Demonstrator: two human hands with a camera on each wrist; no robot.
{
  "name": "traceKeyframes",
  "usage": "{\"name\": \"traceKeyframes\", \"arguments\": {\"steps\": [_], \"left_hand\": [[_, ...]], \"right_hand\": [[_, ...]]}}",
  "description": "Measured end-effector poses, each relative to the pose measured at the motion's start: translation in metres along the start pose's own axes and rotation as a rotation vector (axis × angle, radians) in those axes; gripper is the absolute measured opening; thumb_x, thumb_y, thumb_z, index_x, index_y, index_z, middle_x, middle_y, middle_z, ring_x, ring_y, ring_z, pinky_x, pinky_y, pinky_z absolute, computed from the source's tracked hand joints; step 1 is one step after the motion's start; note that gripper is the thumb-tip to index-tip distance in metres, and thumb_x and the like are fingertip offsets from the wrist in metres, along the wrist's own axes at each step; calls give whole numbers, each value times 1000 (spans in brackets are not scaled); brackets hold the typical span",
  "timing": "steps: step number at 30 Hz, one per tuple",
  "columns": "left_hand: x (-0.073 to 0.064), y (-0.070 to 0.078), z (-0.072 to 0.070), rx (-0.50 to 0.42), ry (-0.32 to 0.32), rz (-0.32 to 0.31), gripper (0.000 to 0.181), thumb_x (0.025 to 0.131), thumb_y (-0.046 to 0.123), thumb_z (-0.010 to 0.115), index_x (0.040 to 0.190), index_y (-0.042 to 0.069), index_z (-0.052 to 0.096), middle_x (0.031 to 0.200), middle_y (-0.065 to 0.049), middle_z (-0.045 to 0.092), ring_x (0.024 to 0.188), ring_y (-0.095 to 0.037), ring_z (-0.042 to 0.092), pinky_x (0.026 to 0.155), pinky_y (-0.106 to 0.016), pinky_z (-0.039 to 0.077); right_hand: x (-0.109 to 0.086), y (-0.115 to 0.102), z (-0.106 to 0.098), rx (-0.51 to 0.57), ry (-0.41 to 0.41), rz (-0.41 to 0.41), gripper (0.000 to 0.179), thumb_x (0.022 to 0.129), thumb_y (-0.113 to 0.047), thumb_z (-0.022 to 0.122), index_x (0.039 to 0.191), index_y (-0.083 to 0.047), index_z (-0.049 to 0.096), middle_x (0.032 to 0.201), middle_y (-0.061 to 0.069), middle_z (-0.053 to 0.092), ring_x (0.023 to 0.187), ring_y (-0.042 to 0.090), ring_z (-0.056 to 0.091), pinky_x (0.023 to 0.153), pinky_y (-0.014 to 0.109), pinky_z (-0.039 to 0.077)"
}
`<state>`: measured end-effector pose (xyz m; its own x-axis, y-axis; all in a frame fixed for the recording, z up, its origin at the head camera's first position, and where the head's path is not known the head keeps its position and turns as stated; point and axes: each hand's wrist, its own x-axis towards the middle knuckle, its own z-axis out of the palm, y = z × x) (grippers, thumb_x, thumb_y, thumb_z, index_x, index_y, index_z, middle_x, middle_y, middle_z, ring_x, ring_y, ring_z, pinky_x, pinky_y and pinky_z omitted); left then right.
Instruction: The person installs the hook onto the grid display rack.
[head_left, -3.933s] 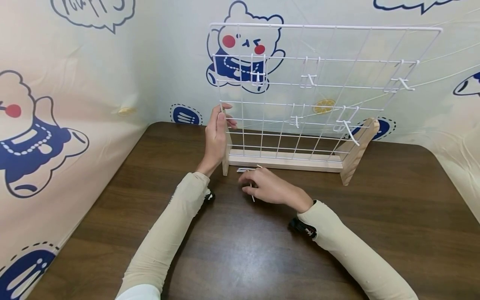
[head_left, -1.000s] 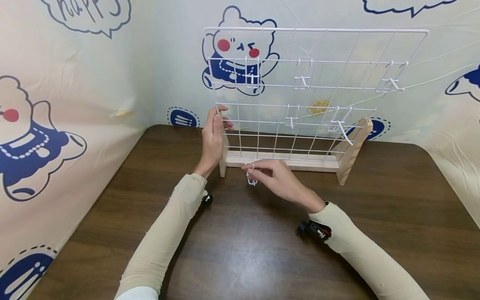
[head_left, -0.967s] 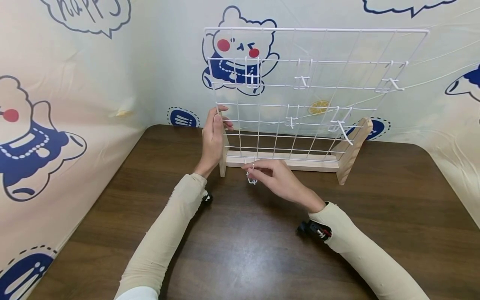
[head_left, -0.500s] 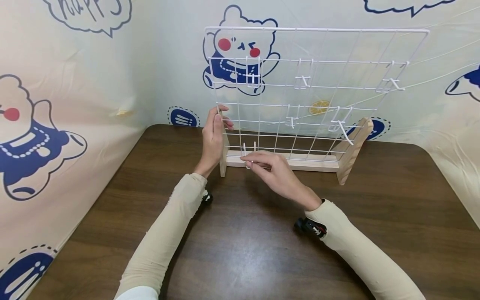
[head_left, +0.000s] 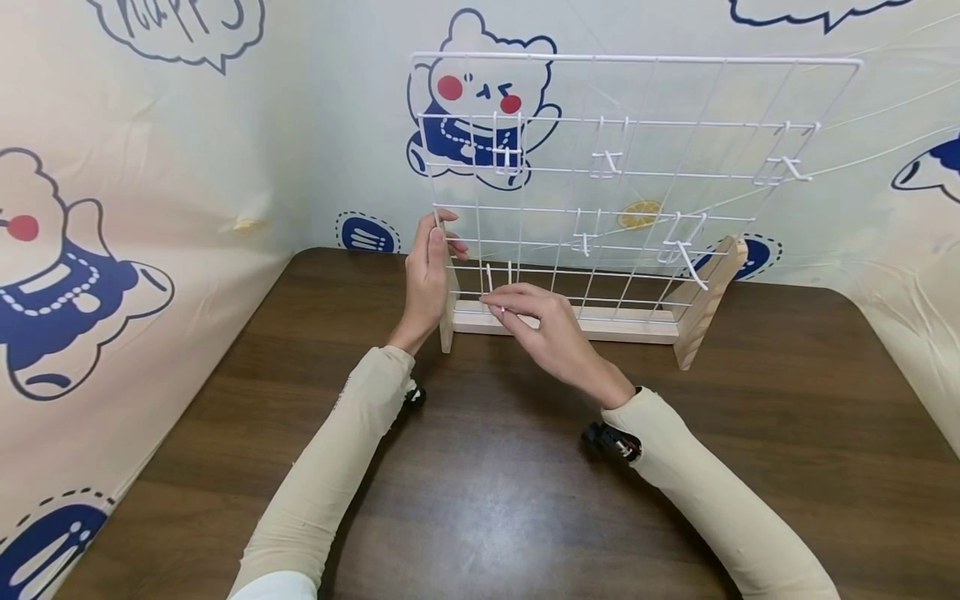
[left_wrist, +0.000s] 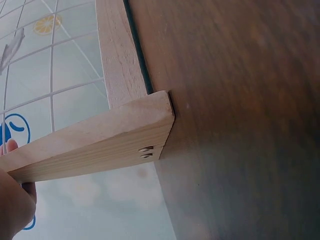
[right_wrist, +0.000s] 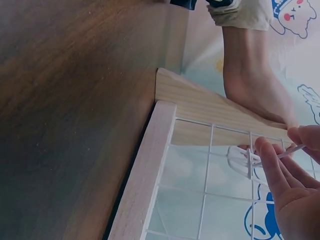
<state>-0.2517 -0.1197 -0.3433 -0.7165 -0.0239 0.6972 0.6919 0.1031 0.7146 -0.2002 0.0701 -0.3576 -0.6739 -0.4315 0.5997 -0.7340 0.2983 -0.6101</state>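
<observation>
A white wire grid rack (head_left: 555, 268) stands upright on a wooden base with wooden side supports. My left hand (head_left: 429, 271) grips the top of the left wooden support (left_wrist: 100, 142), thumb on the near side and fingertips behind it. Between right thumb and fingers, my right hand (head_left: 547, 325) pinches a white wire hook (right_wrist: 248, 159) in front of the grid's lower left part. Two prongs of the hook rise above the fingers in the head view; whether they touch the grid wires I cannot tell.
Several white hooks hang on the grid, among them one at upper left (head_left: 507, 158) and a long one at lower right (head_left: 686, 254). The right wooden support (head_left: 712, 302) stands on the brown table (head_left: 480, 492). A printed cloth (head_left: 330, 125) hangs behind.
My right hand picked the hook up from near the tabletop, turned it prongs up, and raised it to the grid's lower left. The left hand keeps its grip on the support.
</observation>
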Motion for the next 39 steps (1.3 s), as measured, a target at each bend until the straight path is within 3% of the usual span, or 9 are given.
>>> {"name": "traceKeyframes", "arguments": {"steps": [14,21,30,36,39], "left_hand": [[0,-1,0,-3,1,-4,30,108,7,30,123,-10,49,88,-28,61,80,-40,60,79,-57,52],[0,-1,0,-14,2,-5,30,108,8,30,123,-9,49,88,-30,60,80,-40,60,80,-57,52],[0,0,0,-12,3,-10,30,108,8,30,123,-10,48,88,-33,60,81,-42,60,80,-58,52],[0,0,0,-22,-2,-9,30,108,8,30,123,-10,49,89,-34,59,81,-43,59,81,-60,51],[0,-8,-2,-18,-5,-16,30,108,8,30,124,-10,49,89,-32,60,82,-43,60,82,-59,51]], "right_hand": [[5,10,7,-11,23,47,20,97,-8,64,114,-5,75,117,11,69,112,19,64,95,36,53],[0,17,20,-78,-99,70,23,97,-6,63,117,1,71,128,16,63,119,25,60,96,34,53],[-5,15,22,-60,-184,86,37,92,5,62,129,3,61,142,17,51,111,26,64,89,25,55],[-16,10,14,-97,-173,20,56,85,19,50,138,0,56,148,18,46,102,23,67,87,28,56],[-25,8,5,-100,-154,10,63,82,23,47,140,-2,54,148,18,46,98,21,67,83,29,57]]}}
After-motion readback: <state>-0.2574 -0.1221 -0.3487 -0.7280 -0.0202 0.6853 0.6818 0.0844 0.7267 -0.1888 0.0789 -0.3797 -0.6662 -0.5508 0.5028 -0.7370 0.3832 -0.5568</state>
